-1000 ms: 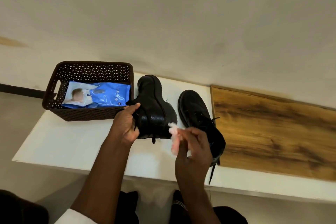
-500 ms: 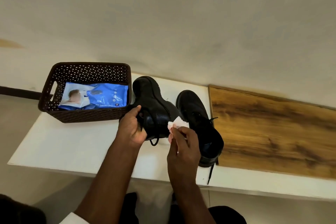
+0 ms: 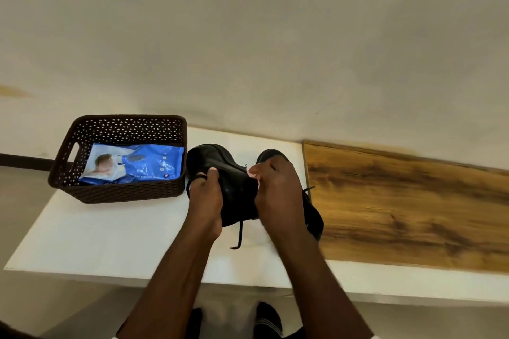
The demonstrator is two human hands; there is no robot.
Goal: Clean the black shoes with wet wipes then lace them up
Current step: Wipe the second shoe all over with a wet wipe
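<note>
A black shoe is held up just above the white worktop, between the two hands. It is gripped on its left side by the left hand, whose thumb is curled over the upper and through a loop of lace. A white wipe is pinched in the fingers of the right hand and pressed against the right side of the shoe; only a small corner of the wipe can be seen past the fingertips. A loose lace end hangs down from the shoe towards the worktop.

The second black shoe is set on the worktop just to the right, largely hidden behind the right hand, with its toe pointing towards the wall.

To the left of the held shoe, very close to it, a dark brown perforated basket with a cut-out handle is placed on the worktop. A blue and white pack of wipes is laid flat in it, and nothing else is seen inside.

On the right, the white surface is met by a wooden panel, against which the second shoe is placed.
</note>
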